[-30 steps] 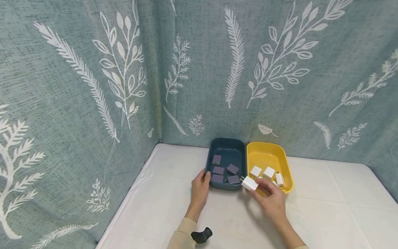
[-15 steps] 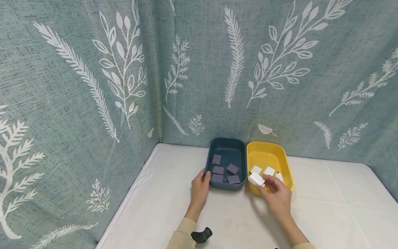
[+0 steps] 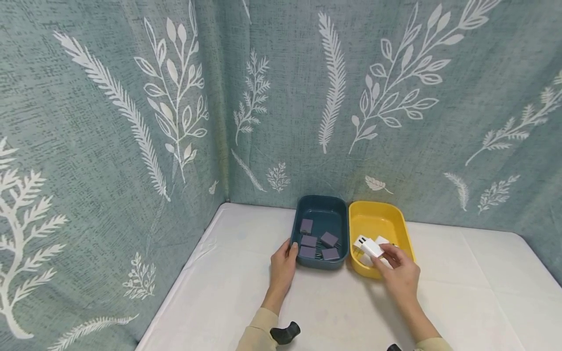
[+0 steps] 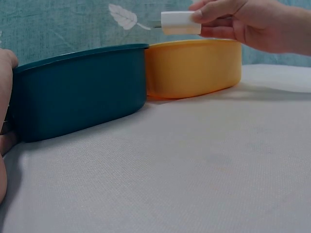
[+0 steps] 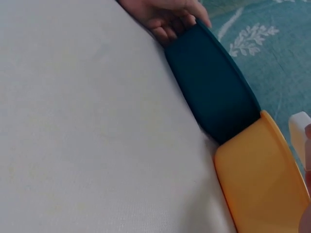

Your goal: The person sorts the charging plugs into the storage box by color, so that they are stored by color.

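My left hand [image 3: 282, 265] grips the near left corner of a dark teal bin [image 3: 322, 264], thumb over the rim and fingers against the outer wall. Several purple chargers [image 3: 309, 241] lie inside it. Between the thumb and fingers of my right hand [image 3: 403, 275] is a white plug-in charger [image 3: 372, 247], held above the near part of a yellow bin [image 3: 375, 224]. Its two prongs point left, away from the hand, and in the left wrist view the charger [image 4: 180, 23] is level, above the yellow rim. Other white chargers [image 3: 382, 240] in the yellow bin are partly hidden beneath it.
Both bins stand side by side, against a leaf-patterned teal curtain [image 3: 281, 97] at the back of a white-covered table [image 3: 461, 273]. The curtain also runs along the left side. A black curved piece [image 3: 285, 333] shows by the left sleeve.
My right hand has carried the white charger rightward, from beside the teal bin's near right corner to over the yellow bin. The left hand has stayed at the teal bin.
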A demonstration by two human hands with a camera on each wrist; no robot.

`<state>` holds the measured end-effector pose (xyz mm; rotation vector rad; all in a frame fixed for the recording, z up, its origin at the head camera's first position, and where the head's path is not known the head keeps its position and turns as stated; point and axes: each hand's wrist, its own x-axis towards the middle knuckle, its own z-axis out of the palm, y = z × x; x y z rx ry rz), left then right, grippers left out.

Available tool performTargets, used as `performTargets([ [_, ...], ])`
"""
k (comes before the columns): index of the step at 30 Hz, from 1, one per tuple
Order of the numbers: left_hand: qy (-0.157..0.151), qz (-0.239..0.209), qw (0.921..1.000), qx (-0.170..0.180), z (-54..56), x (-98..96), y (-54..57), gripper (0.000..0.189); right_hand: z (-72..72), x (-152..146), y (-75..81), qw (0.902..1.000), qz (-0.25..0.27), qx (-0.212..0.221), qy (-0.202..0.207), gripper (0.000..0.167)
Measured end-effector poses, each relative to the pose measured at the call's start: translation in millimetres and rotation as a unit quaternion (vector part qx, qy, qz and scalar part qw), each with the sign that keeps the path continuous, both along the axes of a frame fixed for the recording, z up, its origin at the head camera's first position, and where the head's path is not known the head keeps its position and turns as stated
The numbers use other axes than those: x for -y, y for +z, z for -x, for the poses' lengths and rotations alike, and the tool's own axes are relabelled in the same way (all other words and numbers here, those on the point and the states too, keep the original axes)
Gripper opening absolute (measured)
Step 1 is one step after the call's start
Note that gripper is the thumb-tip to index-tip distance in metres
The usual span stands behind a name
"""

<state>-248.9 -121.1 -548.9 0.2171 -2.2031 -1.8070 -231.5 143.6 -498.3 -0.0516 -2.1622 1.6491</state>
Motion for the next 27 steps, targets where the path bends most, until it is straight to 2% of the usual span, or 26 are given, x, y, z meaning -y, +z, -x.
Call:
performTargets([
  [10, -0.006, -0.013, 0.9999, -0.001, -0.1, 0.3, 0.8, 0.053, 4.6, -1.5, 4.4, 0.9998, -0.004, -0.015, -0.014, 0.035],
  [18, -0.005, -0.013, 0.9999, -0.005, 0.2, 0.4, -0.6, 0.053, 8.8, -4.6, 12.3, 0.9980, -0.051, 0.024, -0.031, 0.036],
  [27, -0.006, -0.009, 0.9999, -0.004, 0.7, 0.9, -2.3, 0.053, 16.8, -7.2, 15.0, 0.9965, -0.061, 0.043, -0.039, 0.038],
])
